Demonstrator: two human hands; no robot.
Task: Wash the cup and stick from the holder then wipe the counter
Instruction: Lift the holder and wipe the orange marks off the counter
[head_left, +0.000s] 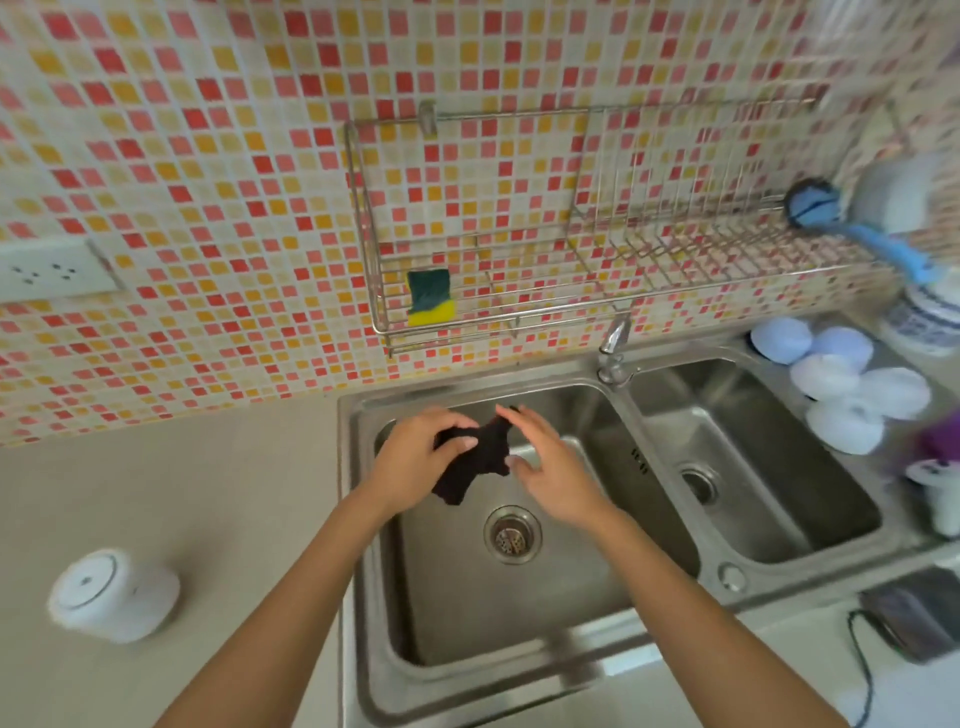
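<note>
1. Beige bench (171, 499) stretches out on my left, meeting the mosaic-tiled wall (208, 156) of red, orange and cream squares.
2. Steel double sink (628, 410) sits ahead of me; I am over its left basin (467, 597), whose drain (512, 534) lies just below my wrists.
3. Wire rack (597, 296) hangs on the wall above the tap (614, 343), with a green-and-yellow sponge (429, 297) at its left end and a blue brush (831, 213) at its right.
4. Round white container (115, 595) stands on the bench, well apart from the sink.
5. My left hand (415, 462) pinches a dark cloth (475, 460), thumb and fingers closed on its left part.
6. My right hand (545, 462) is spread loose, fingertips touching the cloth's right edge without gripping.
7. The cloth hangs between both hands above the left basin, rumpled, its lower corner drooping toward the drain.
</note>
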